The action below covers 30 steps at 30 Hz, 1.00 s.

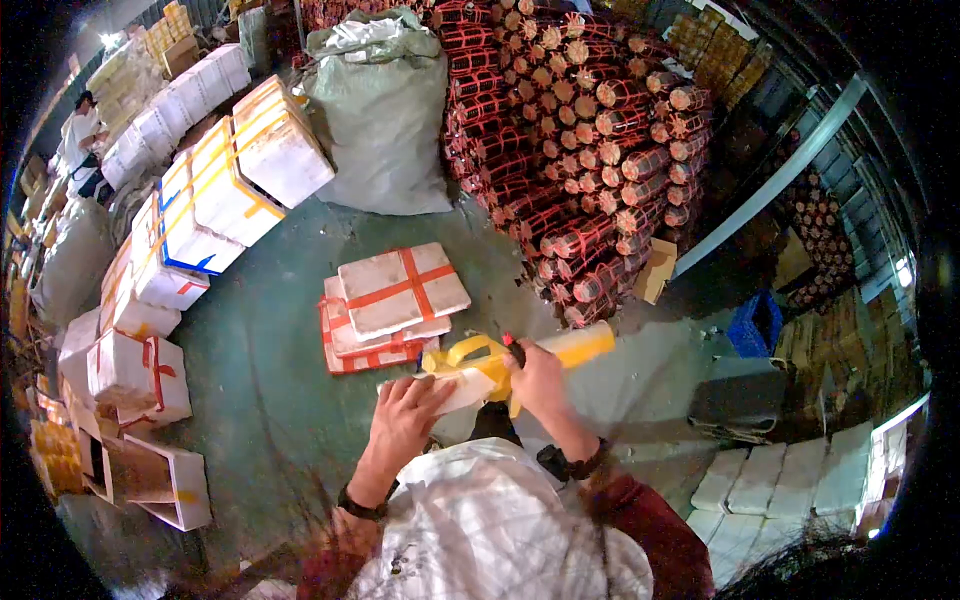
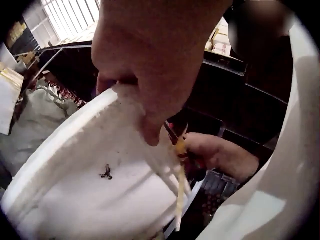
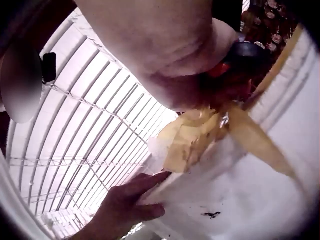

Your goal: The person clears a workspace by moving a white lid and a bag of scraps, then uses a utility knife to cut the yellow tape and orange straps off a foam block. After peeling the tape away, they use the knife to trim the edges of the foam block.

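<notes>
My left hand lies with fingers nearly straight, pressed flat over the near end of the white foam box, thumb hooked under its rim as the left wrist view shows. My right hand is curled tight around a small red-and-black handled tool, which I judge to be a cutter, held where the yellow strapping gathers on the box.

Risks, in my judgement:
- The tool tip works close to my left fingers; a slip along the strap could bring it into them.
- The box is held up in front of my lap, above the green floor, not resting on anything. With only flat fingers on one end, it could tilt or drop when the strap moves.
- Foam is soft; too much force from the tool could gouge or crack the wall.

Condition of the box: long, white, foam, lying roughly level with its far end toward the stacked red-netted bundles. The yellow band is loose and bunched near the middle, with a tail hanging free. A small dark mark shows on the white surface; I cannot tell whether it is dirt or damage.

A stack of red-taped flat boxes sits on the floor just beyond.
</notes>
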Motion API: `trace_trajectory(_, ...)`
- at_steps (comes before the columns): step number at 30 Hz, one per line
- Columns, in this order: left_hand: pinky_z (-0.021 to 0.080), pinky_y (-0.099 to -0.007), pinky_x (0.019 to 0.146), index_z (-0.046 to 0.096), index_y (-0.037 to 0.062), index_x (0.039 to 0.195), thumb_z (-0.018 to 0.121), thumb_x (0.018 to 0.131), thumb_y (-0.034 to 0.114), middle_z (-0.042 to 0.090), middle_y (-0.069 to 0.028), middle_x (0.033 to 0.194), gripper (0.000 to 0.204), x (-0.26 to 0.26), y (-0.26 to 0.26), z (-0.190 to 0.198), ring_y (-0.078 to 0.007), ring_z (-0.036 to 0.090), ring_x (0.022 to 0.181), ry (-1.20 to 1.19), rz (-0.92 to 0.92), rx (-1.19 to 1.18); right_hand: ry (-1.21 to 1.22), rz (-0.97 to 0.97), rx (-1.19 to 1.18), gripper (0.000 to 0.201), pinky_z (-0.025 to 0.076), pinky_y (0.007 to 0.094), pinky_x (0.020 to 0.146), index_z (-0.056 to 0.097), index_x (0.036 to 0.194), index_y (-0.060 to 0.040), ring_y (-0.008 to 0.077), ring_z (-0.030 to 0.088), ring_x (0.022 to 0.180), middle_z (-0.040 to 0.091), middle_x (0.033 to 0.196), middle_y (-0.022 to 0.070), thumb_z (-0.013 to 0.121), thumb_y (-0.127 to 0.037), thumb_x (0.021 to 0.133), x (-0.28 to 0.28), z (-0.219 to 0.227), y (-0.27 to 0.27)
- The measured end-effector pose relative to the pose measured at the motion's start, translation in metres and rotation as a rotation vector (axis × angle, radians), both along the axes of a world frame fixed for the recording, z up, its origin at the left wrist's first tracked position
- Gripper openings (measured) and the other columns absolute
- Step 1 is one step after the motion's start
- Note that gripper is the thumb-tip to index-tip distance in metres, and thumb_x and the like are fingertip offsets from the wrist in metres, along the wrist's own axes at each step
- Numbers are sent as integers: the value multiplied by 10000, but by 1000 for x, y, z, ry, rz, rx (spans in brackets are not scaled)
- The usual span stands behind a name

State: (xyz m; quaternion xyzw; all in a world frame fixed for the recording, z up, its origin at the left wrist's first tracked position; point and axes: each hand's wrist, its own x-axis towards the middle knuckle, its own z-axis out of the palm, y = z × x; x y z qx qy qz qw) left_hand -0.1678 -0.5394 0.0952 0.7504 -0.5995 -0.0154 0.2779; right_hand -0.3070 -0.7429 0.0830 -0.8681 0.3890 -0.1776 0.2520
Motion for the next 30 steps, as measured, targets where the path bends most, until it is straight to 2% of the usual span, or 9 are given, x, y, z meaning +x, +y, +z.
trace_trajectory(4, 413, -429, 1016, 628, 224, 1296, 704, 738, 68, 604, -61, 1251, 584, 13, 11, 10, -274, 544, 1151, -8, -43, 13, -9, 98, -139, 281, 509, 489, 750, 620, 1021, 18, 435, 633, 842, 662, 873, 215, 703, -203, 868, -7, 7, -14)
trace_trajectory(5, 414, -429, 1014, 629, 223, 1295, 703, 735, 67, 604, -63, 1252, 586, 15, 14, 10, -274, 545, 1149, 11, -46, 15, 2, 128, -93, 278, 514, 516, 781, 603, 1071, 3, 456, 633, 903, 623, 1073, 277, 654, -178, 868, -11, 10, -19)
trace_trajectory(9, 408, -435, 1040, 656, 214, 1259, 684, 728, 46, 607, -67, 1259, 557, 18, 23, 3, -281, 552, 1154, 49, -35, -3, 217, 42, 148, 338, 510, 508, 832, 622, 1112, 21, 461, 625, 962, 659, 1000, 284, 661, -218, 877, -17, 14, -40)
trace_trajectory(12, 400, -443, 1059, 677, 207, 1225, 688, 722, 35, 596, -74, 1280, 532, 18, 24, -9, -298, 528, 1197, 84, -42, 0, 196, 51, 77, 260, 502, 464, 656, 610, 971, 43, 376, 670, 793, 671, 845, 208, 713, -164, 853, -28, -11, -50)
trace_trajectory(16, 398, -448, 1065, 707, 208, 1174, 697, 712, 2, 565, -97, 1323, 506, 23, 16, -13, -349, 465, 1268, 127, 191, -94, 95, 26, 605, 310, 504, 410, 683, 645, 938, 22, 273, 644, 712, 663, 765, 146, 706, -272, 861, -29, 1, -52)
trace_trajectory(20, 437, -405, 1019, 469, 37, 1358, 743, 852, 146, 507, -169, 1315, 586, 13, 5, -59, -294, 477, 1253, 1081, 646, -534, -71, 53, 846, 222, 459, 303, 561, 638, 879, -14, 106, 541, 623, 600, 726, 1, 719, -221, 884, -11, 24, -28)
trace_trajectory(24, 538, -363, 849, 421, 13, 1343, 665, 939, 355, 545, -132, 1248, 583, -8, -26, -36, -221, 604, 1065, 1846, 476, -4, -292, 143, 996, 142, 448, 261, 504, 630, 951, -23, 81, 561, 624, 608, 766, -1, 702, -139, 911, 5, 21, -8)
trace_trajectory(26, 556, -347, 806, 478, 14, 1290, 641, 953, 371, 606, -114, 1169, 517, -11, -50, -7, -191, 639, 998, 1774, 215, -94, -239, 170, 1032, 138, 460, 258, 518, 635, 976, -29, 86, 578, 647, 619, 783, 1, 699, -132, 911, 9, 44, 3)
trace_trajectory(30, 588, -345, 700, 555, 4, 1191, 653, 947, 340, 665, -87, 1043, 427, 1, -63, -25, -183, 681, 897, 1631, 352, -291, -438, 6, 1032, 152, 461, 293, 599, 659, 867, -67, 103, 564, 663, 633, 773, -10, 735, -198, 877, -1, 13, -15)
